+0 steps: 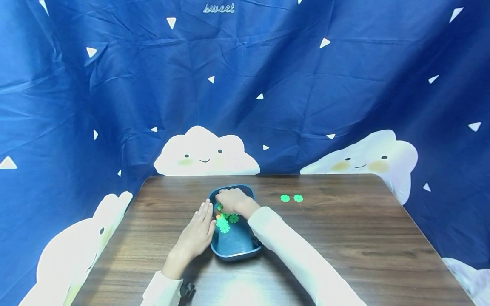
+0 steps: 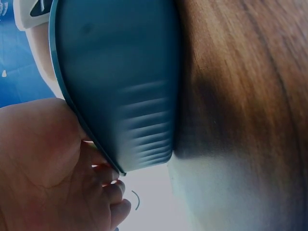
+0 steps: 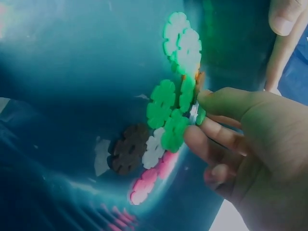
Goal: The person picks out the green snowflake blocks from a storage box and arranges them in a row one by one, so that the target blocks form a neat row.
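A dark teal plastic bin (image 1: 235, 257) stands on the table with flower-shaped plastic discs inside. My right hand (image 1: 232, 200) reaches into its far part, and in the right wrist view thumb and fingers pinch a small green flower disc (image 3: 201, 115) at the pile's edge. Around it lie more green discs (image 3: 161, 104), a brown disc (image 3: 129, 148), a white disc (image 3: 154, 149), pink discs (image 3: 143, 186) and a bit of orange. Straight-fingered, my left hand (image 1: 196, 233) rests along the bin's left rim; its palm shows beside the rim in the left wrist view.
Two green flower discs (image 1: 285, 198) lie side by side on the wooden table (image 1: 344, 229), right of the bin. A blue cloth (image 1: 291, 110) with white clouds and triangles hangs behind the table's far edge.
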`<state>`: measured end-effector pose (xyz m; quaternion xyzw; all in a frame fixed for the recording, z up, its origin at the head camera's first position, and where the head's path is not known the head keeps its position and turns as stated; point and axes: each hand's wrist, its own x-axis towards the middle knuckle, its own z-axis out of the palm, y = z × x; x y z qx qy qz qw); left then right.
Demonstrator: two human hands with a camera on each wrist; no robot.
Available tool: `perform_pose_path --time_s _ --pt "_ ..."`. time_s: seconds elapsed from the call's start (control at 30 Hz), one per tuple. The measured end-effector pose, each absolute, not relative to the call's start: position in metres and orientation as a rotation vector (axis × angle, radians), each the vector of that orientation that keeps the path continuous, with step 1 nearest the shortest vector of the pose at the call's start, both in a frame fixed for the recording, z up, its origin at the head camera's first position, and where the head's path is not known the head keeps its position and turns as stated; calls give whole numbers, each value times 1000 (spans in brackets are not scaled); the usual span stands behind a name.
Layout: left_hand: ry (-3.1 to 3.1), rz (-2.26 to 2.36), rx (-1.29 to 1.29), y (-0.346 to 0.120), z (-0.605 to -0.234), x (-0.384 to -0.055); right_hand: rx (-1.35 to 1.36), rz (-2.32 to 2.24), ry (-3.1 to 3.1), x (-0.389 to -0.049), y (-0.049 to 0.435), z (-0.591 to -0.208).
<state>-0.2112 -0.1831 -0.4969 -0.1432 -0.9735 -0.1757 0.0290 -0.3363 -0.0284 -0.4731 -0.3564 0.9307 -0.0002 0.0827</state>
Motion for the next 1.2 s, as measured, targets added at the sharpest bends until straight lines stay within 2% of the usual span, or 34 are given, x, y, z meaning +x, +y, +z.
perform_pose_path --time_s 0.57,1.2 --pt "-2984 -552 -453 -179 -494 -209 -1107 -90 2837 -335 -5 -446" --pt "-2936 -561 -490 -181 -497 -208 -1073 -155 2952 -331 53 -417"
